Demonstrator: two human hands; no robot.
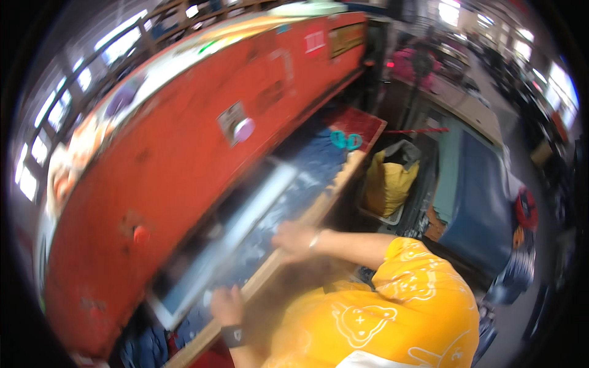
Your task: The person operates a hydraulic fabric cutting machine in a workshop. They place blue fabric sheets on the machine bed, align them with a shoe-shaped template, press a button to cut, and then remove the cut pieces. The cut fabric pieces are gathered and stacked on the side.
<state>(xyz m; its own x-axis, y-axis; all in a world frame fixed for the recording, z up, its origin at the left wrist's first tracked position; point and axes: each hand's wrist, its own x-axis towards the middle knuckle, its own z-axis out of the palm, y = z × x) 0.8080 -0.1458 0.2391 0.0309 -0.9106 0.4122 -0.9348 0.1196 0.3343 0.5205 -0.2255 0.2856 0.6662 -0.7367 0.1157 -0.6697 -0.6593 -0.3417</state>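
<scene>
My left hand (pixel 227 305), with a dark band at the wrist, is at the wooden front edge (pixel 257 279) of a press bed. Its fingers look curled; whatever they hold is too blurred to make out. Farther right, my right hand (pixel 296 241) reaches over the same edge to dark blue sheet material (pixel 310 178). Motion smears its fingers. A long pale frame or bar (pixel 245 211) lies along the bed beyond both hands. Teal-handled scissors (pixel 345 140) rest on the far right end of the material.
The large red press beam (pixel 178 135) spans the bed, close beyond my hands. To the right stand a yellow bag (pixel 391 184) in a bin and a stack of blue and green sheets (pixel 475 196). Bundled dark blue material (pixel 144 349) shows at the lower left.
</scene>
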